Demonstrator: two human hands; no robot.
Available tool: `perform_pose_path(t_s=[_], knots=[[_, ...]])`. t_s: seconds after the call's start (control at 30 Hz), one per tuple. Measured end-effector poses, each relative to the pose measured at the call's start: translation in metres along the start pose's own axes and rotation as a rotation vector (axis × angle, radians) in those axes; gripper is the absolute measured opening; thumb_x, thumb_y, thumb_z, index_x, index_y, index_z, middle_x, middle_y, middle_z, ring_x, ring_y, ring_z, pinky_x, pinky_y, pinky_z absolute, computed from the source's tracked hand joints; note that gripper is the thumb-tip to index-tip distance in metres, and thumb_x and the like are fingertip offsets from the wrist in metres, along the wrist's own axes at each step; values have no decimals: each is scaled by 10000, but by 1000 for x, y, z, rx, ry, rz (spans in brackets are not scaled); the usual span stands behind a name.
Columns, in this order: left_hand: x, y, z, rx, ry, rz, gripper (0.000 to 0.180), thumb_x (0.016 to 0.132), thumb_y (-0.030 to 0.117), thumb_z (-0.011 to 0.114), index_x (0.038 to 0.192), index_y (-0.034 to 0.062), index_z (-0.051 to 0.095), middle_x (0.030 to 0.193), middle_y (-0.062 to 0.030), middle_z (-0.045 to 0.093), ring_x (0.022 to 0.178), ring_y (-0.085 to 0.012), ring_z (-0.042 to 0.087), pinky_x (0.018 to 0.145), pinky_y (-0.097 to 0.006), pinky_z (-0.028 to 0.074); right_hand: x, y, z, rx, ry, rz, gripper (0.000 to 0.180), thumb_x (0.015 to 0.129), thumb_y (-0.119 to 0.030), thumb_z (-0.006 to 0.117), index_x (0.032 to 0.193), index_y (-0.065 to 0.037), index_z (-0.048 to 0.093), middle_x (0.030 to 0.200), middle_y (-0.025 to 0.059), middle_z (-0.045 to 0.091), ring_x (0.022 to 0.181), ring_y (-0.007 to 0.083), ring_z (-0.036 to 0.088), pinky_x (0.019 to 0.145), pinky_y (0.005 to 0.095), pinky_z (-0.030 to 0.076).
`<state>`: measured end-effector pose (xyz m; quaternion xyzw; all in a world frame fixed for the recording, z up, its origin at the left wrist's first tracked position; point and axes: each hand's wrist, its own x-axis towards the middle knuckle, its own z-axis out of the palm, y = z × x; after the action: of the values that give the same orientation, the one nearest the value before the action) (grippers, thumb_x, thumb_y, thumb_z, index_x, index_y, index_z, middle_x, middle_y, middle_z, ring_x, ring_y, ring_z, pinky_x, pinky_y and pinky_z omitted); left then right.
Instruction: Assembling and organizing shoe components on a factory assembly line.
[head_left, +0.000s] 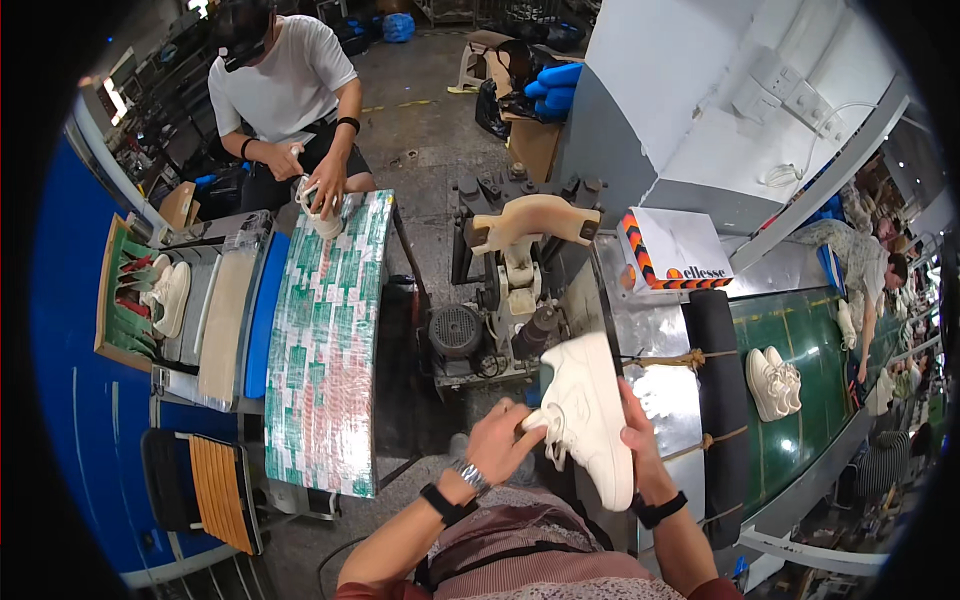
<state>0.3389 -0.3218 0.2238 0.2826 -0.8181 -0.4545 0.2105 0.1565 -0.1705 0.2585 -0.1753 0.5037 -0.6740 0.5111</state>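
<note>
A cream-white lace-up sneaker (592, 415) is held up in front of me, tilted, with its sole edge turned to the right. My right hand (645, 445) grips it along the sole side, thumb on the edge and the other fingers partly hidden behind. At the tongue and laces, my left hand (503, 438) pinches the shoe with its fingers closed. The loose lace ends hang below the left fingertips. Just beyond the shoe stands a machine with a curved tan pad (535, 222).
A table wrapped in green-and-white patterned film (325, 370) stands left; a co-worker (285, 100) handles a shoe at its far end. Right are a shoe box (675, 245), a black roller (712, 390) and a green conveyor belt (800, 450) carrying a pair of sneakers (773, 384). A slatted chair (222, 490) sits lower left.
</note>
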Motion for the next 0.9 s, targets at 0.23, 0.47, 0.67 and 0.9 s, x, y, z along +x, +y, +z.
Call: perform_pose_path(t_s=[0.23, 0.47, 0.67, 0.9], knots=[[70, -35, 37, -150, 206, -24, 251, 860, 213, 607, 1023, 25, 576, 838, -143, 556, 750, -316, 587, 673, -413, 463, 57, -39, 8, -763, 39, -331, 937, 747, -248, 727, 1494, 29, 234, 1498, 212, 348, 1387, 307, 344, 1139, 376, 266], [68, -50, 64, -960, -108, -496, 298, 967, 219, 462, 1243, 106, 457, 767, 9, 578, 595, -81, 574, 474, -237, 440, 62, -34, 43, -1264, 99, -507, 993, 680, -275, 781, 1485, -1, 270, 1393, 244, 431, 1287, 370, 445, 1055, 433, 372], [74, -75, 80, -1006, -141, -556, 281, 957, 218, 384, 1208, 123, 467, 739, -14, 597, 597, -110, 616, 439, -228, 425, 82, -48, 91, -1654, 73, -414, 989, 649, -291, 782, 1467, -30, 291, 1268, 238, 484, 1107, 410, 544, 891, 466, 479], [63, -76, 105, -852, -157, -531, 327, 967, 217, 379, 1257, 75, 436, 742, -19, 586, 653, -147, 602, 608, -311, 518, 77, -45, 58, -1060, 177, -283, 1051, 642, -253, 823, 1469, 28, 236, 1231, 244, 570, 1102, 386, 595, 953, 431, 466]])
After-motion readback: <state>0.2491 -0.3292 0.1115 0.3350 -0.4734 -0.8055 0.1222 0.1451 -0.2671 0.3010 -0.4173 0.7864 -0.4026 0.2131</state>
